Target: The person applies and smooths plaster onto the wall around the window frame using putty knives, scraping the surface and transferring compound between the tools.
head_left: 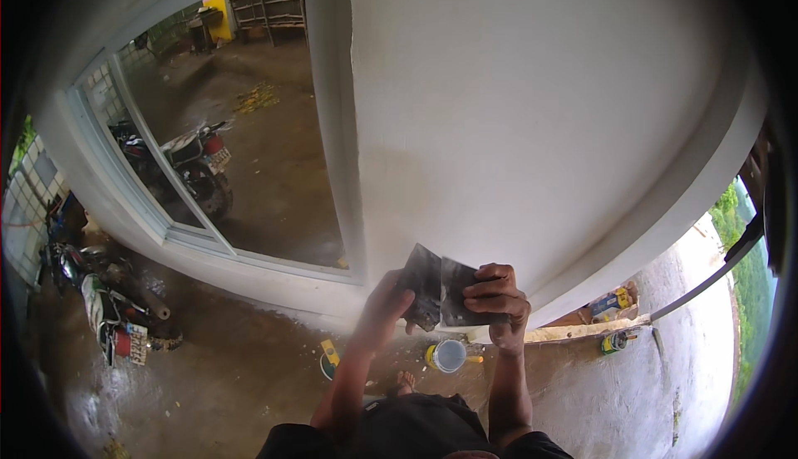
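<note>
In front of a white plastered wall [532,127], both hands grip a dark grey sheet [422,280] that looks like sandpaper. A pale line runs down its middle; whether it is one creased sheet or two pieces side by side I cannot tell. My left hand [384,308] is closed on the left part, thumb across its front. My right hand [500,299] clasps the right part, fingers bent over the front. The lower left edge of the sheet looks ragged.
Below stand a grey-mouthed bucket [450,356] and a yellow-handled tool [330,353] by a green-rimmed container. At right are a small can [613,342] and a bag [612,302] near a ledge. To the left are a sliding window [249,127] and a parked motorcycle [108,318].
</note>
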`<move>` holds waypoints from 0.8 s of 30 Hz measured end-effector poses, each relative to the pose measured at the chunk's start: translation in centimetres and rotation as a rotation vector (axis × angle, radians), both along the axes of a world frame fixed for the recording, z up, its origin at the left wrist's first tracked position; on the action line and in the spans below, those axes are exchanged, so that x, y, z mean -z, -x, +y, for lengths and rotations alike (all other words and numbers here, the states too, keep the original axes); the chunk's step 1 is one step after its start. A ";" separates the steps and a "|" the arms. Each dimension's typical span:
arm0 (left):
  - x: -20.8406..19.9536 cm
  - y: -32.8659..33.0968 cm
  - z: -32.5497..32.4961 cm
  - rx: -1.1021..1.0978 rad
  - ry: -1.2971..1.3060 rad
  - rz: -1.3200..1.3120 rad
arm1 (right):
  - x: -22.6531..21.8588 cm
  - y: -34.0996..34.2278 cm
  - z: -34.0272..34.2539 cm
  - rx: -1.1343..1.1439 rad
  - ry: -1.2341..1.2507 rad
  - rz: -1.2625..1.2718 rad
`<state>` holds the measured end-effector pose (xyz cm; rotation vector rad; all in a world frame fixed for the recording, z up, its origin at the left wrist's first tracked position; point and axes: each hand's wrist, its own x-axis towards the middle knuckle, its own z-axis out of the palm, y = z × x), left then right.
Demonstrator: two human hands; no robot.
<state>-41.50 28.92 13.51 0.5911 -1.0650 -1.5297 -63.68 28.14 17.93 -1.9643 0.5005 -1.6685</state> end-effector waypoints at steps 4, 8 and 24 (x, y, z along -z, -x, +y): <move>-1.4 0.4 1.4 -0.046 0.008 -0.086 | 0.0 0.0 -0.9 0.311 0.117 0.143; -1.4 0.1 2.4 -0.048 -0.053 -0.145 | 1.4 -0.4 -2.7 0.524 0.172 0.178; 4.6 -3.0 3.8 -0.458 -0.416 -0.515 | 10.7 1.0 2.5 -0.027 -1.024 -0.643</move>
